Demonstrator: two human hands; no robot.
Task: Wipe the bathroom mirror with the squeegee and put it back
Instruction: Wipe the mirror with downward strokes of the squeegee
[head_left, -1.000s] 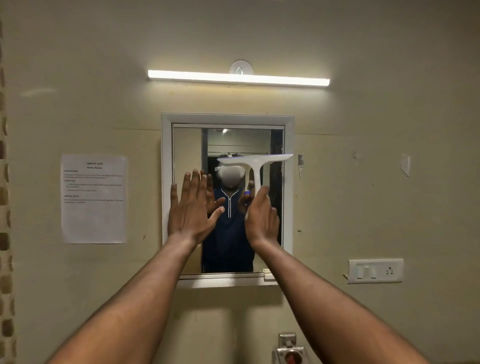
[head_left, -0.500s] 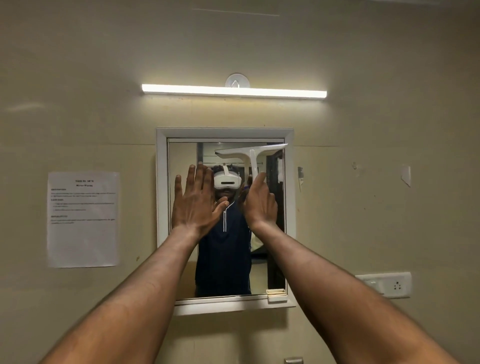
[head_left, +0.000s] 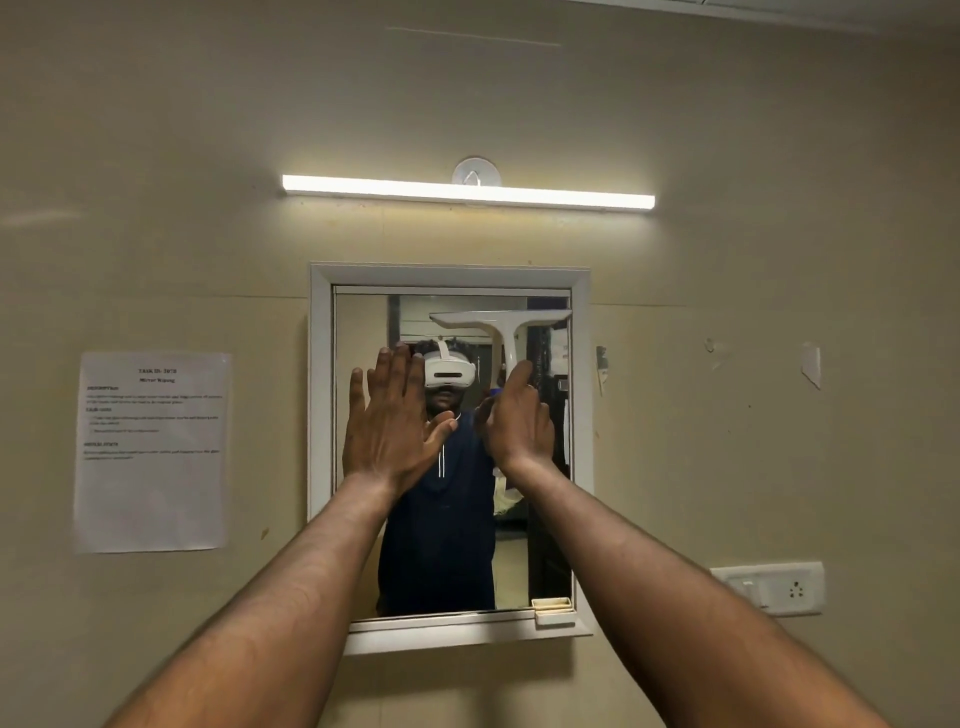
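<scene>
A white-framed mirror (head_left: 321, 441) hangs on the beige wall straight ahead. My right hand (head_left: 519, 426) grips the handle of a white T-shaped squeegee (head_left: 501, 325). Its blade lies level against the glass near the mirror's top right corner. My left hand (head_left: 389, 421) is flat on the glass at the mirror's left half, fingers spread upward. The reflection of a person in a dark top fills the middle of the glass.
A lit tube light (head_left: 467, 192) runs above the mirror. A printed paper sheet (head_left: 153, 452) is stuck to the wall at the left. A switch and socket plate (head_left: 779, 587) sits at the lower right. A small white box (head_left: 553, 610) rests on the mirror's bottom ledge.
My right hand has carried the squeegee upward on the glass toward the mirror's top right. The view has tilted up. My left hand stays flat on the glass.
</scene>
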